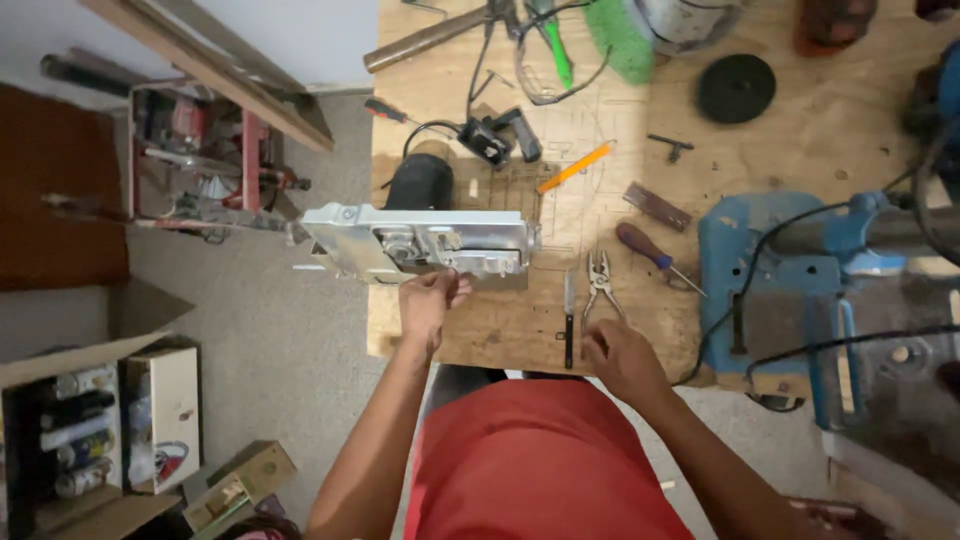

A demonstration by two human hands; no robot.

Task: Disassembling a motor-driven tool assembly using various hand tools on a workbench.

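While the person leans over the plywood bench [800,130], the left hand [428,305] pinches the lower edge of a silver metal mechanism [420,243] with thumb and fingertips pressed together on it. This flat, rectangular mechanism lies at the left edge of the bench, and its left end hangs out over the grey floor [270,330]. Behind it stands a black cylinder [420,182], touching or just beside it.

The right hand [615,355] rests at the near edge of the bench with its fingers curled down. Whether they hold something I cannot tell. It is just beside a thin dark knife [569,320] and near the grey pliers [600,283]. A little further from the near edge lie a screwdriver with a dark red and blue handle [650,255] and an orange pencil [575,167]. A blue machine [790,260] stands at the right edge, and a black disc [736,88] lies near the far edge.

On the floor, at the left, a brown cardboard box [60,430] stands open with spray cans [75,440] lying in it, their labels pale and dark. Just beside it is a white box [165,420] with a coloured picture on its side, and a smaller tan carton [240,485] lies near the person's left elbow.
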